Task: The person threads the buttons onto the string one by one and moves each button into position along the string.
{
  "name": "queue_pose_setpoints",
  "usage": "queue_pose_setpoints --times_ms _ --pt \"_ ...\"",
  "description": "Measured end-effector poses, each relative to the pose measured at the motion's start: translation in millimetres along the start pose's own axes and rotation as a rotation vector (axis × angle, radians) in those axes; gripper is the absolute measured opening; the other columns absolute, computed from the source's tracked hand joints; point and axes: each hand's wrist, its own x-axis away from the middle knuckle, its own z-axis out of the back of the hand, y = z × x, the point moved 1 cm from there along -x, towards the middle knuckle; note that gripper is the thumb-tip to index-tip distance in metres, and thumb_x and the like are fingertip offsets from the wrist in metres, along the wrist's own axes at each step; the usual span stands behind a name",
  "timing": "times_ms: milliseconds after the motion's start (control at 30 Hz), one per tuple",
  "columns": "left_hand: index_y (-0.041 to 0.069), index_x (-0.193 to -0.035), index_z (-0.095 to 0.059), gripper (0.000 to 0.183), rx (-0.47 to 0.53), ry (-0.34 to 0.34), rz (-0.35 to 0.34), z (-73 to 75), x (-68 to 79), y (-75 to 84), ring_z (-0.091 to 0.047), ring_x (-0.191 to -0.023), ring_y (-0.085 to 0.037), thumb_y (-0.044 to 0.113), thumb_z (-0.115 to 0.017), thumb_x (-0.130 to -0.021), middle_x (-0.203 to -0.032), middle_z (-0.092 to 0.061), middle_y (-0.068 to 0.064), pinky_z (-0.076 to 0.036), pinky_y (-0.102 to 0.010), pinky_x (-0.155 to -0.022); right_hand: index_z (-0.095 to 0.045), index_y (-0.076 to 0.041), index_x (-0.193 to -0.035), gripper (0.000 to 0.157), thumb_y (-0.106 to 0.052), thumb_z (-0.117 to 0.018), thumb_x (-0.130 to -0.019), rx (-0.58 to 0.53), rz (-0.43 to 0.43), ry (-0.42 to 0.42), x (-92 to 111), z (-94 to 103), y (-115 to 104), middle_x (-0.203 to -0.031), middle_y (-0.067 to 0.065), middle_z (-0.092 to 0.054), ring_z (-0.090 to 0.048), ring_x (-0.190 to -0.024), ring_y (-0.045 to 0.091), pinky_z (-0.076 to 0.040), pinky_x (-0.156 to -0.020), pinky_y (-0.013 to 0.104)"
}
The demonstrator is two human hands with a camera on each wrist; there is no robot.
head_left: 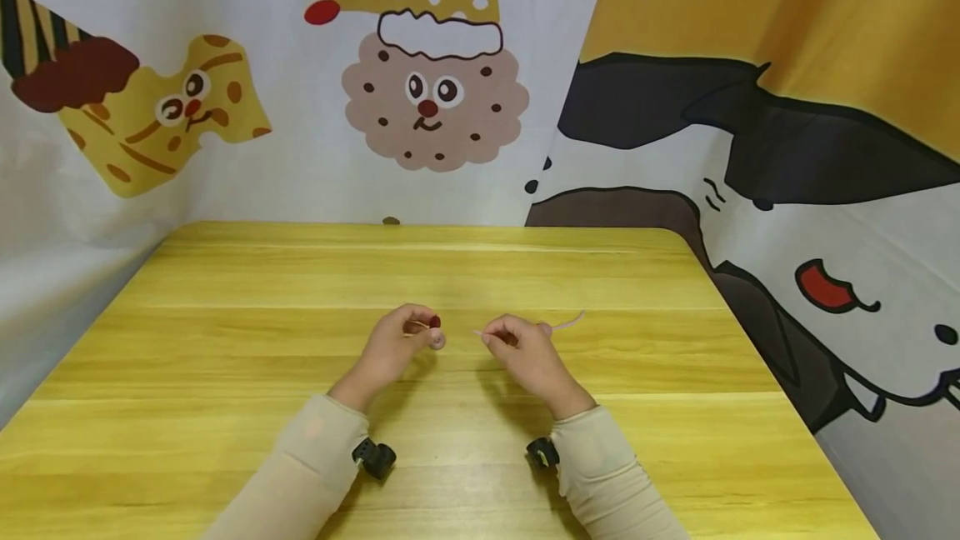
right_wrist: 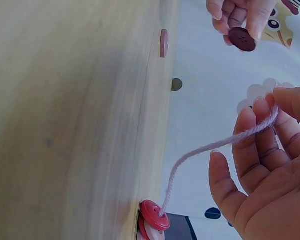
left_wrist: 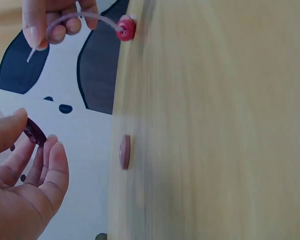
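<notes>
My left hand point(head_left: 386, 352) pinches a dark red button point(right_wrist: 242, 39) between thumb and fingers, above the table. Below it a dusty-pink button point(left_wrist: 125, 152) is on the tabletop. A short way to the right, my right hand point(head_left: 531, 358) pinches a pale lilac cord point(right_wrist: 205, 148) near one end, and a bit of its tip sticks out toward the left hand. From there the cord curves down through a red button point(right_wrist: 155, 215) on the table, with pinkish buttons stacked against it. In the head view its tail lies beyond the right hand.
The wood-grain table point(head_left: 187, 457) stretches around both hands, its far edge meeting a cartoon-printed curtain point(head_left: 285, 182). Small black wrist cameras point(head_left: 375, 458) sit at the beige sleeve cuffs.
</notes>
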Motion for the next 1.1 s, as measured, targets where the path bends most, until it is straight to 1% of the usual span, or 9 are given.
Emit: queue_pose_setpoints --times_ms 67,167,367,533,700,767,933,1033,1100 --pt "0.003 -0.116 -0.061 0.027 0.044 0.009 0.003 -2.9 2.2 0.3 -0.060 -0.100 -0.026 0.011 -0.066 -0.092 -0.107 -0.064 -0.010 -0.050 -0.040 -0.085 -0.069 -0.004 -0.099 0.011 -0.012 -0.062 -0.095 0.003 0.002 0.000 0 0.0 1 -0.093 0.012 -0.069 -0.058 -0.083 0.015 -0.018 -0.102 0.048" --pt "0.002 -0.117 -0.060 0.026 0.092 0.013 -0.009 -8.0 5.6 1.4 -0.061 -0.099 -0.026 0.011 -0.065 -0.093 -0.108 -0.064 -0.012 -0.050 -0.042 -0.086 -0.069 -0.004 -0.098 0.011 -0.012 -0.062 -0.094 0.006 0.000 0.002 1 -0.1 0 -0.092 0.012 -0.069 -0.057 -0.083 0.015 -0.020 -0.100 0.048" --pt "0.003 -0.118 -0.062 0.027 0.100 0.013 -0.033 -18.2 8.7 4.0 -0.059 -0.101 -0.023 0.013 -0.064 -0.093 -0.112 -0.064 -0.008 -0.051 -0.037 -0.083 -0.069 -0.005 -0.099 0.011 -0.012 -0.062 -0.094 0.012 -0.008 0.011 1 -0.6 -1 -0.091 0.007 -0.069 -0.057 -0.086 0.015 -0.029 -0.096 0.047" --pt "0.001 -0.123 -0.059 0.031 0.147 -0.009 -0.037 -24.4 9.3 6.6 -0.059 -0.103 -0.023 0.012 -0.063 -0.095 -0.117 -0.063 -0.011 -0.051 -0.038 -0.087 -0.069 -0.007 -0.099 0.010 -0.014 -0.062 -0.095 0.030 -0.017 0.009 0 -1.5 0 -0.090 -0.001 -0.069 -0.056 -0.090 0.015 -0.037 -0.090 0.046" --pt "-0.001 -0.125 -0.058 0.032 0.179 -0.025 -0.050 -27.7 9.1 9.6 -0.058 -0.106 -0.024 0.011 -0.061 -0.095 -0.121 -0.061 -0.015 -0.051 -0.039 -0.089 -0.069 -0.007 -0.098 0.010 -0.014 -0.063 -0.094 0.051 -0.003 0.019 -1 -1.4 0 -0.088 -0.005 -0.068 -0.056 -0.090 0.015 -0.034 -0.092 0.047" --pt "-0.001 -0.125 -0.057 0.032 0.179 -0.031 -0.054 -28.7 9.0 10.1 -0.058 -0.106 -0.025 0.011 -0.061 -0.095 -0.122 -0.060 -0.016 -0.050 -0.039 -0.089 -0.069 -0.006 -0.098 0.010 -0.014 -0.063 -0.094 0.052 0.007 0.022 -1 -1.3 0 -0.088 -0.004 -0.068 -0.056 -0.089 0.015 -0.030 -0.094 0.048" --pt "-0.001 -0.125 -0.058 0.032 0.165 -0.038 -0.064 -31.1 8.0 10.2 -0.059 -0.107 -0.024 0.011 -0.061 -0.095 -0.120 -0.062 -0.012 -0.051 -0.039 -0.090 -0.069 -0.005 -0.097 0.010 -0.013 -0.063 -0.094 0.055 0.033 0.021 -3 -1.7 2 -0.088 0.000 -0.069 -0.056 -0.085 0.016 -0.019 -0.097 0.049" --pt "-0.001 -0.124 -0.058 0.031 0.166 -0.041 -0.072 -32.3 8.3 11.3 -0.059 -0.107 -0.025 0.010 -0.062 -0.095 -0.119 -0.062 -0.011 -0.050 -0.040 -0.090 -0.069 -0.005 -0.097 0.010 -0.012 -0.063 -0.094 0.050 0.036 0.019 -4 -2.3 4 -0.089 0.001 -0.069 -0.057 -0.085 0.016 -0.019 -0.097 0.047" --pt "-0.001 -0.124 -0.059 0.031 0.168 -0.044 -0.077 -32.9 8.9 12.5 -0.059 -0.108 -0.025 0.010 -0.062 -0.094 -0.118 -0.062 -0.010 -0.050 -0.041 -0.090 -0.069 -0.005 -0.097 0.010 -0.012 -0.063 -0.093 0.044 0.035 0.018 -4 -2.8 4 -0.089 0.001 -0.069 -0.057 -0.086 0.015 -0.021 -0.097 0.047"
